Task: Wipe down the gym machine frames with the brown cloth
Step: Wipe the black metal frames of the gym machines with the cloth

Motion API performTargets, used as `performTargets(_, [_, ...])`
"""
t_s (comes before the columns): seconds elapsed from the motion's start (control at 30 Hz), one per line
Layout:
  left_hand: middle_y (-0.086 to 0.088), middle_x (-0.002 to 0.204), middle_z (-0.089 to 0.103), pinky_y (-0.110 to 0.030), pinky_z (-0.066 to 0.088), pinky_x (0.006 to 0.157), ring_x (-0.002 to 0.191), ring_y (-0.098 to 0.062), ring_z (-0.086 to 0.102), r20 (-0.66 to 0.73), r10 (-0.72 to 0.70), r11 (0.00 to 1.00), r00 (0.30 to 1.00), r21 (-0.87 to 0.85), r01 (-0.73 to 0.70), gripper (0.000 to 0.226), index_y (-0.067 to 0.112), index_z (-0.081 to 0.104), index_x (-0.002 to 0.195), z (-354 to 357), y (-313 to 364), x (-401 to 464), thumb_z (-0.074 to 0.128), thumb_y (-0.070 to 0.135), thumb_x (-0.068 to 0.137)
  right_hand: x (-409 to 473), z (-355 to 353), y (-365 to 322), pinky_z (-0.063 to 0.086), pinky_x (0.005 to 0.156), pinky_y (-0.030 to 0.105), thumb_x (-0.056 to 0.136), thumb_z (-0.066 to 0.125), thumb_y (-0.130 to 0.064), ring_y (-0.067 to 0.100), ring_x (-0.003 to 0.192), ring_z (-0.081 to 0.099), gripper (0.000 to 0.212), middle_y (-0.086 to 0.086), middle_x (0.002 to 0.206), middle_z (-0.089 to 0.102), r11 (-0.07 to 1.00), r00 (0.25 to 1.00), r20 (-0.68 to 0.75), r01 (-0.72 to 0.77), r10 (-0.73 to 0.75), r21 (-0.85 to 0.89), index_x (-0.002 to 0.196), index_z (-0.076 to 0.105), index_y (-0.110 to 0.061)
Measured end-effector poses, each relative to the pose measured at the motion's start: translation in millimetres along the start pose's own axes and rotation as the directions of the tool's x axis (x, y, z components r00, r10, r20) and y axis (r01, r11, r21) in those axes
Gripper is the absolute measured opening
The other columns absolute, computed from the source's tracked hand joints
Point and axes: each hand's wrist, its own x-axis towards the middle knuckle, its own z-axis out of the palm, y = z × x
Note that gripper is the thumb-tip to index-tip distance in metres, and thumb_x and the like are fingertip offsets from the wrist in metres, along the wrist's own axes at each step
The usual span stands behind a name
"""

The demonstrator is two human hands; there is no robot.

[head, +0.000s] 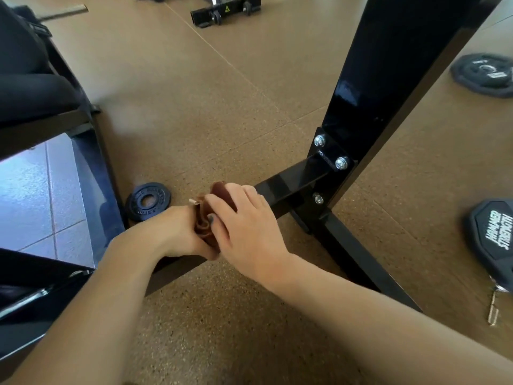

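A black gym machine frame has a low crossbar (291,187) running across the floor and bolted to a tall black upright (361,101). The brown cloth (219,194) is bunched over the crossbar at its middle. My left hand (172,232) grips the cloth's left side from below. My right hand (244,218) lies on top of the cloth with fingers curled round it and the bar. Much of the cloth is hidden between my hands.
A small black weight plate (147,201) lies on the cork-coloured floor just left of my hands. Larger plates lie at the right (485,75) (494,240). A padded black seat and frame (41,87) stand at the left, another machine base (224,11) far ahead.
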Motion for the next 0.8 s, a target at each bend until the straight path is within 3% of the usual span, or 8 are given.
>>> performTargets(0.13, [0.01,0.113,0.064,-0.039,0.054,0.094,0.099,-0.01,0.061,-0.045,-0.004,0.999,0.999,-0.039,0.002,0.059,0.036,0.055,0.123,0.5,-14.3,-6.0,0.085,0.043,0.072,10.1,-11.6,40.0,0.048,0.098,0.042,0.102,0.051,-0.03,0.028,0.116,0.053,0.037,0.013,0.133,0.056,0.972,0.983,0.075,0.177,-0.167,-0.157,0.134,0.057,-0.013])
performTargets(0.27, [0.009,0.109,0.062,-0.038,0.059,0.085,0.096,-0.01,0.062,-0.126,0.018,0.995,0.992,0.102,-0.005,0.059,0.033,0.052,0.125,10.3,-14.9,-3.8,0.08,0.05,0.076,12.6,-38.9,107.5,0.051,0.097,0.045,0.104,0.046,-0.026,0.03,0.113,0.055,0.034,0.015,0.128,0.059,0.952,0.972,-0.159,-0.206,0.173,-0.225,0.128,0.063,-0.009])
performTargets(0.37, [0.009,0.105,0.063,-0.038,0.06,0.08,0.093,-0.01,0.063,-0.169,0.026,0.985,0.985,0.17,0.003,0.058,0.034,0.052,0.124,12.7,-11.9,-3.7,0.078,0.053,0.076,11.0,-37.0,94.9,0.048,0.1,0.04,0.103,0.046,-0.026,0.027,0.116,0.053,0.035,0.012,0.128,0.059,0.934,0.945,-0.19,-0.301,0.265,-0.194,0.129,0.064,-0.011])
performTargets(0.47, [0.011,0.101,0.065,-0.04,0.058,0.079,0.093,-0.012,0.064,-0.212,0.039,0.979,0.977,0.204,0.006,0.052,0.037,0.055,0.117,11.9,-7.5,-5.9,0.076,0.055,0.074,11.3,-20.2,42.7,0.049,0.094,0.039,0.1,0.047,-0.025,0.022,0.109,0.051,0.03,0.008,0.122,0.059,0.991,0.989,-0.095,-0.118,0.111,-0.07,0.121,0.065,-0.012])
performTargets(0.57, [0.013,0.097,0.068,-0.038,0.058,0.081,0.091,-0.01,0.065,-0.252,0.05,0.983,0.966,0.183,-0.003,0.047,0.035,0.058,0.113,13.9,-9.4,-9.7,0.074,0.057,0.075,3.7,-0.5,-3.1,0.048,0.096,0.036,0.102,0.047,-0.028,0.023,0.113,0.05,0.031,0.007,0.128,0.057,0.999,1.0,0.008,0.028,-0.029,0.041,0.125,0.062,-0.014])
performTargets(0.67, [0.014,0.103,0.068,-0.037,0.058,0.083,0.093,-0.008,0.063,-0.265,0.05,0.992,0.963,0.125,-0.017,0.054,0.037,0.058,0.119,15.0,-14.7,-12.0,0.075,0.061,0.074,5.6,-5.4,11.5,0.048,0.097,0.037,0.104,0.047,-0.029,0.023,0.116,0.051,0.033,0.008,0.131,0.056,0.992,0.992,0.037,0.119,-0.12,0.028,0.13,0.061,-0.014])
performTargets(0.73, [0.013,0.118,0.065,-0.037,0.056,0.085,0.102,-0.01,0.062,-0.241,0.01,0.994,0.971,0.111,0.017,0.071,0.037,0.049,0.129,15.5,-17.4,-11.3,0.076,0.066,0.07,9.3,-16.2,43.7,0.049,0.097,0.037,0.104,0.047,-0.028,0.022,0.114,0.053,0.033,0.008,0.13,0.058,0.99,0.99,0.025,0.137,-0.137,-0.028,0.13,0.062,-0.013])
performTargets(0.8, [0.006,0.14,0.052,-0.036,0.053,0.093,0.114,-0.015,0.057,-0.169,-0.023,1.0,0.985,-0.023,0.019,0.105,0.036,0.024,0.145,15.5,-16.0,-11.6,0.078,0.071,0.063,10.0,-27.8,69.5,0.049,0.098,0.032,0.103,0.048,-0.026,0.021,0.114,0.054,0.033,0.007,0.128,0.059,1.0,0.999,-0.05,0.006,-0.006,0.002,0.129,0.064,-0.012])
